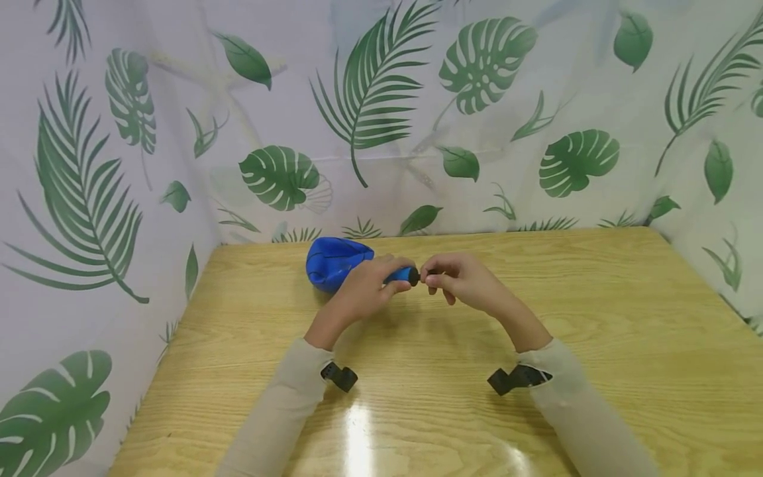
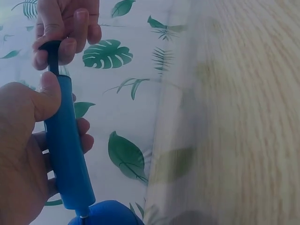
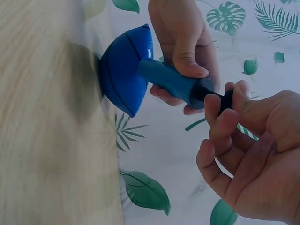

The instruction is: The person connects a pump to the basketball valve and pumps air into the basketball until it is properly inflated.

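A blue hand pump (image 2: 70, 140) with a black handle (image 3: 227, 101) is held above the wooden table. My left hand (image 1: 371, 283) wraps its fingers and thumb round the pump's barrel. At the other end, my right hand (image 1: 461, 279) pinches the black handle between thumb and fingers; a short length of dark rod shows between handle and barrel. The pump's far end meets a partly collapsed blue ball (image 3: 125, 70) with black lines, its side caved in. In the head view the ball (image 1: 334, 264) lies left of my left hand, near the table's back edge.
The wooden table (image 1: 429, 397) reaches back to a white cloth (image 1: 411, 192) printed with green leaves, which also hangs at the left and right sides. Black straps with small devices (image 1: 341, 376) sit on both wrists over light sleeves.
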A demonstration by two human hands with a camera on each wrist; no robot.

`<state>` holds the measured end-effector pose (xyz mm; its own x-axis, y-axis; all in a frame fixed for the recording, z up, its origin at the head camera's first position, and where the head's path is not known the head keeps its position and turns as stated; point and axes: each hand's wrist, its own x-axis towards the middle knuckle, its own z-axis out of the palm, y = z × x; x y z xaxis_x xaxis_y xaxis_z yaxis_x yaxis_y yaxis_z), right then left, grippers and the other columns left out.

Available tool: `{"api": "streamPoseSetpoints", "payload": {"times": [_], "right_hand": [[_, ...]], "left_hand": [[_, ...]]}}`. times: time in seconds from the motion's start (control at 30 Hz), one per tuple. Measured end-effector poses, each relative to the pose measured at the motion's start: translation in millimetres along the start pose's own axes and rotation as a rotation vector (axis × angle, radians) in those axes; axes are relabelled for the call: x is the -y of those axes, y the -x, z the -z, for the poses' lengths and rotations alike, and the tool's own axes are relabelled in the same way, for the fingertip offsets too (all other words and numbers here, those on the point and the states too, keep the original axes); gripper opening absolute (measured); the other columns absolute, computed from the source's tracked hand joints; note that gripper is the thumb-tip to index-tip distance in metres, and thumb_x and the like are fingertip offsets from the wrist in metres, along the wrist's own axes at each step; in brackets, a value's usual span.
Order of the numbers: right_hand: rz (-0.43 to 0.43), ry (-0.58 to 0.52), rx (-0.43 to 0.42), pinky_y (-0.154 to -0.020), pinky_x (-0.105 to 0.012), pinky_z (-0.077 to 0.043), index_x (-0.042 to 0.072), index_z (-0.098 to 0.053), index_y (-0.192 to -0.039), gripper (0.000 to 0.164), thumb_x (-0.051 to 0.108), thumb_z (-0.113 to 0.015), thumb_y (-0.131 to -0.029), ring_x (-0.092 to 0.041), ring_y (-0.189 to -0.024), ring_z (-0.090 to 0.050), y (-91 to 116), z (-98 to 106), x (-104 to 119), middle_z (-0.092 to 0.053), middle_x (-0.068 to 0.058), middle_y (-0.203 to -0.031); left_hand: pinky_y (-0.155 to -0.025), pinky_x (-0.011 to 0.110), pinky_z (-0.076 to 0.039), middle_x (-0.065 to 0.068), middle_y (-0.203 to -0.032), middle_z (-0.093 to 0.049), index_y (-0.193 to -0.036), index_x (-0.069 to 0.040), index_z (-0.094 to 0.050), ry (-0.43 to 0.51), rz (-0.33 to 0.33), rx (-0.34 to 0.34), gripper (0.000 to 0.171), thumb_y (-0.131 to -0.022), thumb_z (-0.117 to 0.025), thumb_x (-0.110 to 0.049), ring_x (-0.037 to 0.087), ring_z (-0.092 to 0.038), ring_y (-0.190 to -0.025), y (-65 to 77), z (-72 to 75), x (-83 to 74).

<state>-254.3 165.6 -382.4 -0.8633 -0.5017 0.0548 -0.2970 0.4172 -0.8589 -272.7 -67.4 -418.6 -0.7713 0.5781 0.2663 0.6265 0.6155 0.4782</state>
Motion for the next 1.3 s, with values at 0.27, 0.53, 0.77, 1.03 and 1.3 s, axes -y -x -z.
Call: {"api": "streamPoseSetpoints", "payload": {"times": [0.27,0.53,0.77,1.03,1.3], "right_hand": [[0.057,-0.045,-0.064,-0.057,-0.028,-0.048,-0.001,-0.066,-0.102,0.012,0.007,-0.058,-0.104,-0.015,-0.058,-0.050,16,30,11,-0.063,-0.006,-0.081],[0.102,-0.056,-0.107,-0.057,-0.026,-0.049,-0.003,-0.066,-0.102,0.012,0.006,-0.060,-0.103,-0.015,-0.059,-0.052,23,43,17,-0.065,-0.003,-0.080],[0.063,-0.047,-0.114,-0.056,-0.028,-0.049,-0.006,-0.066,-0.102,0.011,0.003,-0.059,-0.102,-0.014,-0.058,-0.051,22,39,17,-0.064,-0.006,-0.078],[0.079,-0.049,-0.109,-0.055,-0.026,-0.048,-0.006,-0.066,-0.102,0.012,0.003,-0.058,-0.103,-0.014,-0.057,-0.051,22,42,14,-0.063,-0.005,-0.078],[0.060,-0.020,-0.095,-0.055,-0.027,-0.047,-0.004,-0.067,-0.100,0.012,0.005,-0.059,-0.103,-0.015,-0.056,-0.051,18,35,12,-0.062,-0.008,-0.077]], "left_hand": [[-0.110,0.046,-0.047,0.006,-0.139,-0.065,-0.141,-0.014,-0.060,0.012,0.093,-0.071,0.040,-0.103,-0.060,-0.030,0.027,-0.059,-0.132,4.5,16.0,9.9],[-0.111,0.047,-0.047,0.007,-0.140,-0.064,-0.140,-0.014,-0.060,0.049,0.098,-0.068,0.040,-0.104,-0.060,-0.031,0.028,-0.058,-0.132,4.5,21.5,14.5],[-0.109,0.047,-0.048,0.009,-0.137,-0.065,-0.140,-0.011,-0.061,0.011,0.085,-0.084,0.042,-0.103,-0.061,-0.031,0.030,-0.061,-0.129,4.2,17.2,13.9],[-0.111,0.049,-0.046,0.010,-0.142,-0.062,-0.144,-0.011,-0.057,-0.006,0.096,-0.056,0.045,-0.104,-0.058,-0.033,0.031,-0.058,-0.133,3.9,13.0,10.0],[-0.109,0.046,-0.049,0.010,-0.139,-0.064,-0.141,-0.010,-0.059,0.007,0.059,-0.062,0.043,-0.104,-0.059,-0.032,0.029,-0.060,-0.130,2.8,5.5,5.0]]}}
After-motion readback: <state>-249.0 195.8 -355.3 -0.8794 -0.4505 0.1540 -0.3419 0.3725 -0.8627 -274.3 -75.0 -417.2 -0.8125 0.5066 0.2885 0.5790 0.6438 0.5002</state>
